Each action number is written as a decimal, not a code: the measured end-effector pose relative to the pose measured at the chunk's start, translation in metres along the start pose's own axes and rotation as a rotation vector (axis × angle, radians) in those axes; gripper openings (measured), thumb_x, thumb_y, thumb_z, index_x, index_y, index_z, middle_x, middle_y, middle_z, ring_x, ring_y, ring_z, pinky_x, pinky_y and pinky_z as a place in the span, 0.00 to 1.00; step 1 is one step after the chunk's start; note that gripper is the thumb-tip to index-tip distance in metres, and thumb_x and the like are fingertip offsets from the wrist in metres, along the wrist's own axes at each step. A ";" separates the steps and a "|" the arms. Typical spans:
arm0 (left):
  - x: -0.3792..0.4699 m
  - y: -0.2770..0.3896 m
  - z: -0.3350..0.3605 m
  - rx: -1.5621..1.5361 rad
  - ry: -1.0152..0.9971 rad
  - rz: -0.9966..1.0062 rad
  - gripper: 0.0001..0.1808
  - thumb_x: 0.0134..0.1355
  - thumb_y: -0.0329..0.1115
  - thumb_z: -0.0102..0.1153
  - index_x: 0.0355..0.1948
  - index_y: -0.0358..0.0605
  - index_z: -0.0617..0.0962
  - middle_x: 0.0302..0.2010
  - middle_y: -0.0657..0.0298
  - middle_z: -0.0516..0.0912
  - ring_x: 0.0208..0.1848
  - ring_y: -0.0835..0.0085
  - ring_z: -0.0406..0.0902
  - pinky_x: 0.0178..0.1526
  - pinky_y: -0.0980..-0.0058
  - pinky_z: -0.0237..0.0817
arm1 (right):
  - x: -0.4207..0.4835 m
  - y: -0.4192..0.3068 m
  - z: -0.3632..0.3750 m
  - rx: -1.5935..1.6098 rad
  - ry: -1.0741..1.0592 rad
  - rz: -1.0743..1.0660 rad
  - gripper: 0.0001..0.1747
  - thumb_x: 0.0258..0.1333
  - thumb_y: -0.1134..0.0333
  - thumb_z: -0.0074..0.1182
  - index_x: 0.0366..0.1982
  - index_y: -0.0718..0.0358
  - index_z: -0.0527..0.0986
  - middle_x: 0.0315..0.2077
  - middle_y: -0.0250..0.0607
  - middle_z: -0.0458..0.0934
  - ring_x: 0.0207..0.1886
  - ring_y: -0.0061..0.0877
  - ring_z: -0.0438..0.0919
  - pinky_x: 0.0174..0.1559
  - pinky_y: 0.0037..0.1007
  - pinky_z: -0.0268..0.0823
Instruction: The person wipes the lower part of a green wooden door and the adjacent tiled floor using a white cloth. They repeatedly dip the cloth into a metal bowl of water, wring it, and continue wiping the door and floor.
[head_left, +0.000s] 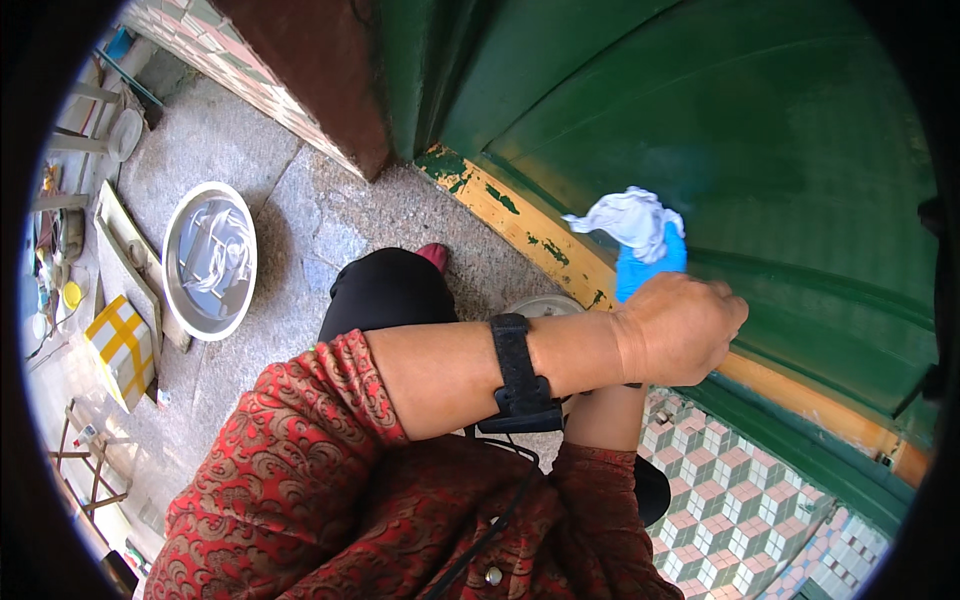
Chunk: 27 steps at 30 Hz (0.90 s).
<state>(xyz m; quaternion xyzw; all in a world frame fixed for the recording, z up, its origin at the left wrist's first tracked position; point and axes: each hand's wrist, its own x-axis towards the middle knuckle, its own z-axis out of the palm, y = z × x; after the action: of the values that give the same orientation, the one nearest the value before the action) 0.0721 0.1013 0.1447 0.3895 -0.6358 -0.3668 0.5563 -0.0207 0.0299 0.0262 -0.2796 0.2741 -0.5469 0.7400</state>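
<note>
My right hand (651, 262), mostly covered by a blue glove, holds a bunched white cloth (630, 217) at the lower part of a green door panel (720, 157). The cloth hangs past the fingers toward a yellow wooden sill (517, 214) with flaking green paint. Crossing over my right forearm is my left hand (682, 326), bare, with its fingers curled. Its palm side is hidden, so I cannot tell whether anything is in it. A black strap (517, 367) with a small device circles my left forearm.
A metal basin (210, 262) holds water and a pale cloth on the stone floor (300, 202). Beside it lie grey boards (135, 255) and a white box with yellow tape (124, 349). A brown door post (322, 67) rises ahead. Patterned tiles (720, 487) cover the right side.
</note>
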 end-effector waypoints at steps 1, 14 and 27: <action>-0.002 0.001 0.002 0.008 -0.031 -0.005 0.06 0.49 0.30 0.54 0.28 0.38 0.76 0.31 0.51 0.79 0.33 0.51 0.78 0.36 0.56 0.69 | 0.000 -0.004 -0.001 0.015 0.038 -0.002 0.13 0.61 0.73 0.39 0.44 0.68 0.72 0.43 0.47 0.76 0.47 0.35 0.74 0.57 0.37 0.65; 0.006 -0.013 -0.001 0.022 -0.113 -0.055 0.08 0.48 0.30 0.56 0.28 0.37 0.76 0.30 0.51 0.78 0.33 0.50 0.77 0.35 0.55 0.68 | 0.070 0.135 -0.168 0.021 0.344 0.196 0.15 0.62 0.71 0.39 0.47 0.66 0.70 0.48 0.47 0.74 0.52 0.36 0.72 0.59 0.36 0.62; 0.001 -0.007 0.018 0.067 -0.212 -0.069 0.09 0.47 0.30 0.54 0.30 0.37 0.77 0.32 0.51 0.80 0.36 0.51 0.79 0.38 0.57 0.70 | 0.000 0.081 -0.117 -0.039 0.189 0.294 0.17 0.59 0.73 0.42 0.50 0.67 0.70 0.49 0.46 0.74 0.52 0.36 0.73 0.58 0.34 0.63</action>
<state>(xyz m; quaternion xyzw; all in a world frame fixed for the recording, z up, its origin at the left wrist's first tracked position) 0.0549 0.0977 0.1370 0.3887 -0.6892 -0.4035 0.4594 -0.0512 0.0362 -0.1124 -0.1980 0.3910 -0.4513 0.7773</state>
